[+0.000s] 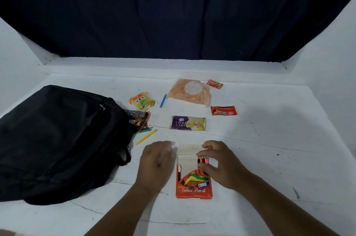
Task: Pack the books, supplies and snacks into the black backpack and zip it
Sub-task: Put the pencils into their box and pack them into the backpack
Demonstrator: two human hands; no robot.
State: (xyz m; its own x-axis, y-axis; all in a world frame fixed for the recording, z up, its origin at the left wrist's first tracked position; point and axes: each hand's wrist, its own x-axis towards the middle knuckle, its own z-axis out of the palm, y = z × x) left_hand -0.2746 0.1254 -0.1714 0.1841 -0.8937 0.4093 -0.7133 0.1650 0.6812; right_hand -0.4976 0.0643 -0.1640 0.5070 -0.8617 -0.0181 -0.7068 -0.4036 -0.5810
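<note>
The black backpack (pixel 57 139) lies flat on the left of the white table. An orange colour pencil box (pixel 193 181) lies open in front of me, its white tray showing. My right hand (pixel 217 162) pinches a few pencils (pixel 203 159) at the tray's right side. My left hand (pixel 156 164) hovers blurred just left of the box, fingers relaxed and holding nothing. Loose pencils lie near the bag: a yellow one (pixel 146 137), green and blue ones (pixel 144 129), and a blue one (pixel 163 100) farther back.
Snacks are spread over the table (pixel 269 139): a purple layer cake pack (pixel 187 123), a brown wrapper (pixel 139 118) by the bag, a yellow packet (pixel 142 101), a clear bag of orange snacks (pixel 189 91), and two red wrappers (pixel 223 110) (pixel 214 83). A dark curtain hangs behind.
</note>
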